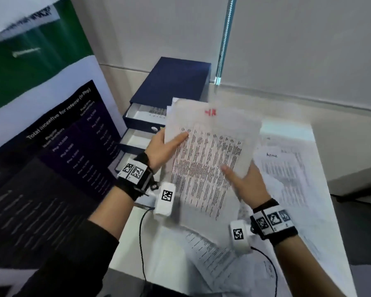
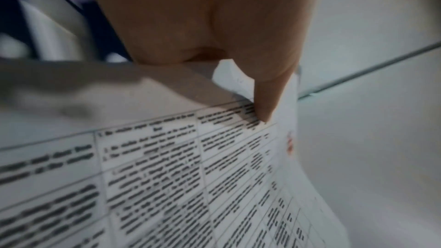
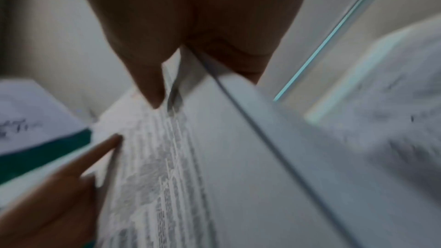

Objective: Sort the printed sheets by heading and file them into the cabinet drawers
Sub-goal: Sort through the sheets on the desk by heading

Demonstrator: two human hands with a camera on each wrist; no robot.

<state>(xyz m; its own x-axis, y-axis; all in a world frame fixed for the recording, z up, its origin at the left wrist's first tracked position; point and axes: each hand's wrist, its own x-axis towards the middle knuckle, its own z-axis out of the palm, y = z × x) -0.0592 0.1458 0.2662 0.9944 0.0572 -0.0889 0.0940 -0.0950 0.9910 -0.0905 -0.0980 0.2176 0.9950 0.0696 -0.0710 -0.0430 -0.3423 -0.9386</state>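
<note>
Both hands hold a small stack of printed sheets [image 1: 208,159] with a red heading above the table [image 1: 159,254]. My left hand [image 1: 165,146] pinches the stack's left edge, thumb on the printed face. My right hand [image 1: 244,179] pinches its lower right edge, thumb on top. The left wrist view shows my left thumb [image 2: 269,86] pressing the sheets [image 2: 167,186]. The right wrist view is blurred, with the right thumb [image 3: 148,82] on the sheets [image 3: 155,176]. A dark blue drawer cabinet [image 1: 171,82] stands behind the stack with its drawers [image 1: 141,116] pulled out; the top one holds a printed sheet.
More printed sheets [image 1: 287,172] lie spread over the white table on the right and in front [image 1: 212,258]. A large poster board [image 1: 41,136] stands at the left against the wall. A beaded blind cord [image 1: 225,39] hangs behind the cabinet. Cables trail from both wrist cameras.
</note>
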